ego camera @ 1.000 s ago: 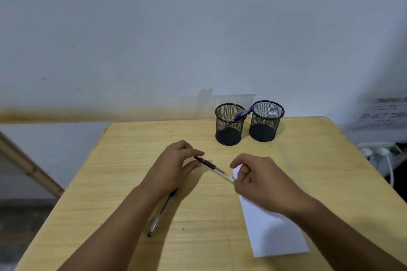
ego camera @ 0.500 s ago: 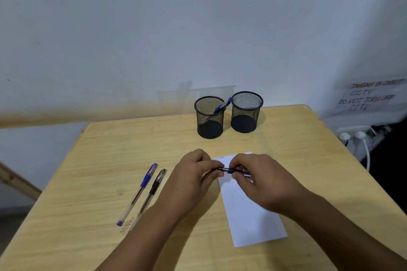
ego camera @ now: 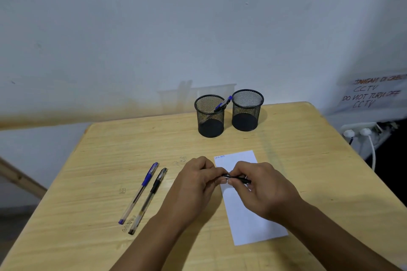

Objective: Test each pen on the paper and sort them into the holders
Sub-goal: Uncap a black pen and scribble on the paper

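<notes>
Black pen (ego camera: 235, 177) held crosswise between both hands, right over the upper part of the white paper strip (ego camera: 248, 209). Left hand (ego camera: 196, 185) pinches one end, right hand (ego camera: 262, 189) pinches the other, fingers curled tight on the barrel. My guess is they're pulling the cap off so it can be scribbled on the sheet directly underneath, which would explain hovering it there. A tiny blue scrawl sits at the paper's top corner, just beyond the grip.

Off to the left of the hands, two more capped pens lie side by side on the wooden table (ego camera: 110, 160): a blue pen (ego camera: 141, 189) and a second black pen (ego camera: 149, 199), probably waiting their turn.

Further out beyond the grip, two black mesh holders stand next to each other. The left holder (ego camera: 210, 123) has one blue pen leaning in it (ego camera: 222, 104), and I can't see any pens in the right holder (ego camera: 247, 116).

Count: four pens, two holders, one paper.
</notes>
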{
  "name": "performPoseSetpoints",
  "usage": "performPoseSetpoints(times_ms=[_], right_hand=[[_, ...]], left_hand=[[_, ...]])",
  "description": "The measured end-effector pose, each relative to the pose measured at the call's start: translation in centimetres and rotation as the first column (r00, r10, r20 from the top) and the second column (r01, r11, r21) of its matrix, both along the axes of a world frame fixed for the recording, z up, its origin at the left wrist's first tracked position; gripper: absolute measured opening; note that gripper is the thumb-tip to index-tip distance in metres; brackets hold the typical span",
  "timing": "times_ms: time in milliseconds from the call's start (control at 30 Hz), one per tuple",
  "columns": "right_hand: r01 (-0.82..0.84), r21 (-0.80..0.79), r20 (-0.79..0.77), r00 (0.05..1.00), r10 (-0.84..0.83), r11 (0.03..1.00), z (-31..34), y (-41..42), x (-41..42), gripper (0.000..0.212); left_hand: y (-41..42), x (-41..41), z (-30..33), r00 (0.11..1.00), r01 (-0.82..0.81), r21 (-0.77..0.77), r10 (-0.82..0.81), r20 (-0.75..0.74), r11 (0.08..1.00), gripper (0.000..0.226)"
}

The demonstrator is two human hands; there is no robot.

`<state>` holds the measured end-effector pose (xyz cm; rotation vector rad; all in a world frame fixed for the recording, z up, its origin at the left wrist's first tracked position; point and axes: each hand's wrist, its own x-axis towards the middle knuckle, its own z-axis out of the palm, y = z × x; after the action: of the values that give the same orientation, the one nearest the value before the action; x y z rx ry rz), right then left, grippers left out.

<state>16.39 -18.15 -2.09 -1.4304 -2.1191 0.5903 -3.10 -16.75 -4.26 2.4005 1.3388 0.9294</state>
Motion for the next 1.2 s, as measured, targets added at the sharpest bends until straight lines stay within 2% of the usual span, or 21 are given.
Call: performPoseSetpoints(times_ms=[233,367,433,500,600,800,933,1033,1067,1133,1200], right_hand=[[0.037,-0.028,0.08,0.996,-0.035,0.999,-0.6,-0.1,0.1,0.016],[0.077,-0.203,-0.086,0.992,-0.096,0.976,-1.3,0.3,0.6,0.011],[0.134,-0.285,-0.201,0.96,-0.195,0.949,-1.6,0.1,1.0,0.022],[0.164,-0.379,-0.338,0.892,-0.301,0.911,-1.7,0.0,1.1,0.026],[0.152,-0.515,-0.515,0.731,-0.447,0.843,-1.6,-0.1,0.8,0.028],[0.213,-0.512,-0.503,0.711,-0.491,0.832,-1.3,-0.2,0.0,0.022],[0.195,-0.503,-0.573,0.654,-0.494,0.842,-1.5,0.1,-0.1,0.018],[0.121,-0.531,-0.651,0.575,-0.495,0.839,-1.9,0.6,0.0,0.024],[0.098,-0.544,-0.674,0.54,-0.504,0.833,-2.1,0.9,0.2,0.026],[0.066,-0.516,-0.716,0.515,-0.472,0.854,-2.6,1.2,0.6,0.029],[0.069,-0.404,-0.734,0.571,-0.368,0.912,-3.1,1.3,1.0,0.033]], left_hand=[[0.1,-0.3,-0.7,1.0,-0.011,-0.02,0.011,-0.013,1.0,0.016],[-0.2,-0.7,-0.7,0.99,-0.139,-0.091,0.138,-0.023,0.986,0.022],[-0.1,-1.2,-0.6,0.978,-0.206,-0.139,0.21,0.011,0.969,0.023],[0.3,-1.8,-0.8,0.959,-0.279,-0.174,0.285,0.008,0.944,0.019],[1.0,-2.0,-1.1,0.902,-0.432,-0.206,0.425,-0.08,0.878,0.014],[2.2,-2.0,-1.6,0.788,-0.616,-0.157,0.6,-0.139,0.772,0.03],[3.0,-2.4,-1.7,0.793,-0.608,-0.188,0.596,-0.122,0.771,0.03],[2.6,-1.8,-1.8,0.833,-0.552,-0.178,0.55,-0.065,0.815,0.013],[2.3,-1.4,-2.0,0.851,-0.521,-0.174,0.523,-0.037,0.836,0.015],[1.4,-0.5,-2.3,0.908,-0.412,-0.182,0.419,0.003,0.893,0.036],[0.6,0.2,-2.4,0.957,-0.285,-0.176,0.288,-0.008,0.942,0.043]])
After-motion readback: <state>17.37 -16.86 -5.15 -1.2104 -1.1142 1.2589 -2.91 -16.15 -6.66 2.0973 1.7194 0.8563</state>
